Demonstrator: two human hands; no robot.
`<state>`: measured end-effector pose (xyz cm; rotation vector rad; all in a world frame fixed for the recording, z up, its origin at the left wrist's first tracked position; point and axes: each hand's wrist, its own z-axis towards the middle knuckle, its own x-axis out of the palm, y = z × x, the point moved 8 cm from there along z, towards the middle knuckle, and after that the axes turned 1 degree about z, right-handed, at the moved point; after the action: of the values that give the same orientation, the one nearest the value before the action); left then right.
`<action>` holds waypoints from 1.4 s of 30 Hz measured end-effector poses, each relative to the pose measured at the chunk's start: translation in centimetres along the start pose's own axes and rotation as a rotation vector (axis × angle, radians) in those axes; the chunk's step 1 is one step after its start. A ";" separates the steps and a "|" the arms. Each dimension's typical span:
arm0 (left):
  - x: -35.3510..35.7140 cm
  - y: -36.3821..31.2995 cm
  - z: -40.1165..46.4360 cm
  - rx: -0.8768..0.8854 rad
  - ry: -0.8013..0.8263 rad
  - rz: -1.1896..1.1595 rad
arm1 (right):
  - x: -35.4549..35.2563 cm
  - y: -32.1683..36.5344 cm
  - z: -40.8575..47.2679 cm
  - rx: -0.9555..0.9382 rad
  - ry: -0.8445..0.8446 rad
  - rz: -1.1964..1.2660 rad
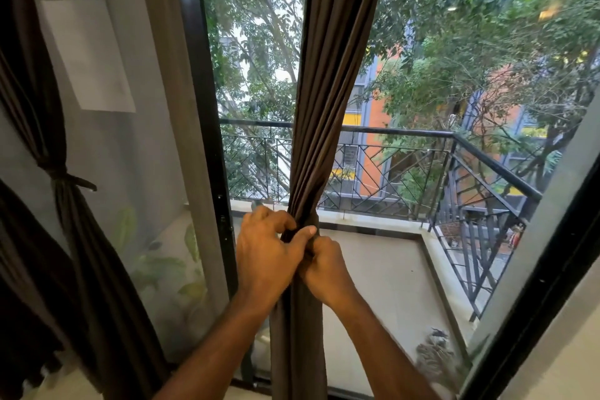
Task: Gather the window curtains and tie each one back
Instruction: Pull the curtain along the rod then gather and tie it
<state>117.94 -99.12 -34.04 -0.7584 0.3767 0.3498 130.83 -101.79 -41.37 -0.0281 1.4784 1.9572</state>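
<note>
We find the centre curtain [324, 107] bunched into a narrow column. Our left hand [269, 256] curls round it, thumb pressed across the folds; our right hand [324, 265], just below that thumb, grips the same bunch with fingers closed. Well left of our fingers, a second curtain [74, 237] hangs tied [69, 180].

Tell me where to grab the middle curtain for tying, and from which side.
Grip the middle curtain at its pinched waist, where the left hand and right hand hold it. Come from the room side, one hand per flank: the folds are narrowest there.
</note>
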 end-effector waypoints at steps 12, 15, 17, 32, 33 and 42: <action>2.8 0.5 1.8 -0.071 0.319 0.190 | 0.7 1.4 -0.9 -0.195 -0.012 -0.008; 4.1 0.6 1.4 -0.031 0.450 0.026 | -0.4 0.8 -1.2 -0.187 0.029 -0.003; 4.4 0.6 1.2 -0.017 0.516 -0.053 | -1.0 0.2 -1.3 -0.149 0.068 -0.016; 5.9 0.6 -0.3 0.348 0.460 -0.111 | -6.9 3.5 -3.2 -0.423 -0.305 -0.058; 5.9 0.6 -0.5 0.348 0.447 -0.138 | -7.1 4.2 -3.1 -0.448 -0.328 -0.044; 4.5 1.0 -0.6 0.351 0.357 -0.152 | -6.4 5.9 -2.4 -0.412 -0.382 0.102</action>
<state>121.29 -98.07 -37.05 -0.4975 0.6925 -0.0009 131.79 -107.74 -34.65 0.2315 0.8354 2.1724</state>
